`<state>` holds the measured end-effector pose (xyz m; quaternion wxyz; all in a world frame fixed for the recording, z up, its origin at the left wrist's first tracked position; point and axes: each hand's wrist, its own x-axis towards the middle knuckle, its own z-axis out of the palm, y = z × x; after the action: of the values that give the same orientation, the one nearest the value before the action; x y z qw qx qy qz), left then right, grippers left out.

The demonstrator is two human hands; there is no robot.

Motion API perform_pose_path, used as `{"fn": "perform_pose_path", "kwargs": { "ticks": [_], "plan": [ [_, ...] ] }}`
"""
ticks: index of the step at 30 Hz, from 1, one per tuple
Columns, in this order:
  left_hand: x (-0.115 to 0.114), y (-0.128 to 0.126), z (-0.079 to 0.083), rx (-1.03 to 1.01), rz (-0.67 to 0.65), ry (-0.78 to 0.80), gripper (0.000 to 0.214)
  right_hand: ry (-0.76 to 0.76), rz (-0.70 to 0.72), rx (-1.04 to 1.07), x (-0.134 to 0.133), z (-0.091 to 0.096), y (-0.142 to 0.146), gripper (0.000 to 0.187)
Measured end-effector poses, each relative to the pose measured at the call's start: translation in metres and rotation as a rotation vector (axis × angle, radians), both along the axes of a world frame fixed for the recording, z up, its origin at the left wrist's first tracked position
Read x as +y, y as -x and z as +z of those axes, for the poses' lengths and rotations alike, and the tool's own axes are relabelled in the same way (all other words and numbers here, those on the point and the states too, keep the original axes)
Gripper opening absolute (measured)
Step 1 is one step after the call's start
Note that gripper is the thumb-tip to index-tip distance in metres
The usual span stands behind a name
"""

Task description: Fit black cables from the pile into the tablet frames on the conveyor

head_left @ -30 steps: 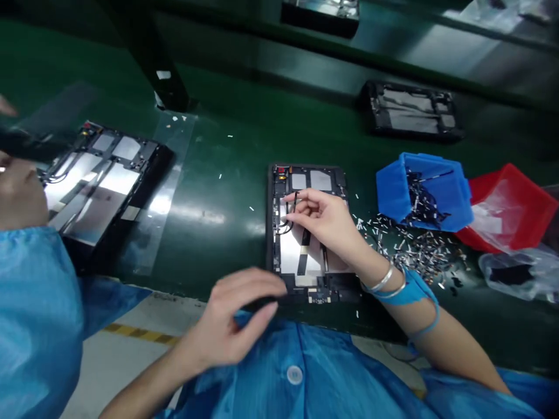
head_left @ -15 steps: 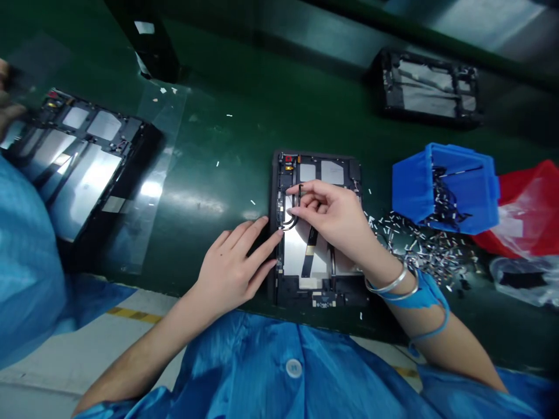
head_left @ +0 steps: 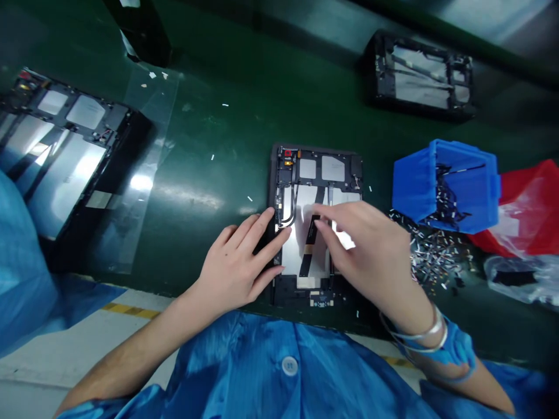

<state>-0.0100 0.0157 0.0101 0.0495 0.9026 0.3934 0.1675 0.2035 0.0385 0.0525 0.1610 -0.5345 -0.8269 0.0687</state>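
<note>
We see an open tablet [head_left: 323, 167] lying flat on the green belt [head_left: 218, 139], right in front of the person and close to the near edge. Its back is off, so we can see shiny silver plates and black parts inside.

The left hand [head_left: 236, 265] lies flat and open with its fingers stretched out. The fingertips rest on the left edge of the tablet, just beside a bent black cable [head_left: 290, 216]. This hand holds nothing.

The right hand [head_left: 371, 256] is over the middle of the tablet, palm down, with the fingers bent a little. Its fingertips are at a flat black strip [head_left: 308, 251] that runs down the silver plate. The hand is blurry, so we cannot tell if it pinches anything. Two silver bangles [head_left: 421, 334] and a blue strap [head_left: 460, 349] are on that wrist.

To the right of the tablet stands a blue bin [head_left: 463, 186] with thin black parts in it. A red bin [head_left: 533, 203] is just behind it. Lots of tiny bits [head_left: 432, 256] lie spread on the belt in front of the blue bin, and a clear bag [head_left: 519, 279] lies near them.

Another open tablet [head_left: 65, 145] lies far to the left, next to a clear sheet [head_left: 144, 169]. A third one [head_left: 419, 75] lies farther back on the right.
</note>
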Motion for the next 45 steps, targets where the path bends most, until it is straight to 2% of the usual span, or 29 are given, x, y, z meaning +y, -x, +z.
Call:
{"fn": "perform_pose_path", "kwargs": {
  "ticks": [3,6,12,16,19,23,25,27,30,32,34,35,37,39,42,43,45],
  "plan": [
    [0.0,0.0,-0.004,0.001,0.001,0.014,0.047,-0.003,0.134,-0.073,-0.008,-0.009,0.0,0.027],
    [0.0,0.001,-0.005,-0.006,0.004,0.024,0.047,-0.05,0.174,-0.163,-0.009,-0.018,0.001,0.032],
    [0.001,0.001,-0.004,-0.021,0.006,0.074,0.046,-0.195,0.146,-0.24,0.011,-0.031,0.002,0.035],
    [-0.001,0.001,-0.003,-0.035,0.025,0.108,0.046,-0.186,0.077,-0.206,0.021,-0.028,-0.002,0.038],
    [-0.012,0.001,-0.003,-0.117,0.091,0.169,0.055,-0.183,-0.041,-0.128,0.001,-0.017,-0.016,0.036],
    [-0.041,-0.006,-0.008,-0.201,0.304,0.203,0.066,-0.206,-0.315,-0.186,-0.051,-0.015,-0.036,0.043],
    [-0.054,-0.01,-0.011,-0.25,0.322,0.262,0.065,-0.107,-0.318,-0.185,-0.07,-0.02,-0.037,0.044],
    [-0.059,-0.011,-0.01,-0.36,0.329,0.365,0.066,-0.043,-0.309,-0.151,-0.079,-0.023,-0.032,0.047],
    [-0.05,-0.006,0.002,-0.629,0.419,0.558,0.059,-0.011,-0.301,0.018,-0.077,-0.02,-0.021,0.051],
    [-0.033,-0.001,0.014,-0.825,0.513,0.69,0.049,0.015,-0.247,0.199,-0.073,-0.014,-0.019,0.049],
    [-0.011,0.004,0.024,-0.968,0.592,0.732,0.042,0.006,-0.213,0.362,-0.07,-0.011,-0.025,0.042],
    [0.004,0.006,0.026,-1.009,0.604,0.713,0.041,-0.024,-0.228,0.422,-0.069,-0.011,-0.031,0.038],
    [0.042,0.009,0.023,-1.066,0.545,0.611,0.043,-0.114,-0.333,0.504,-0.07,-0.014,-0.049,0.029],
    [0.093,0.014,0.013,-1.107,0.435,0.499,0.048,-0.197,-0.488,0.55,-0.073,-0.018,-0.071,0.023],
    [0.188,0.026,-0.007,-1.093,0.452,0.449,0.043,-0.277,-0.686,0.575,-0.075,-0.023,-0.101,0.019],
    [0.22,0.03,-0.012,-1.051,0.463,0.415,0.044,-0.295,-0.727,0.571,-0.075,-0.023,-0.108,0.019],
    [0.277,0.037,-0.019,-0.862,0.385,0.385,0.044,-0.319,-0.769,0.551,-0.074,-0.022,-0.119,0.018]
  ]
}}
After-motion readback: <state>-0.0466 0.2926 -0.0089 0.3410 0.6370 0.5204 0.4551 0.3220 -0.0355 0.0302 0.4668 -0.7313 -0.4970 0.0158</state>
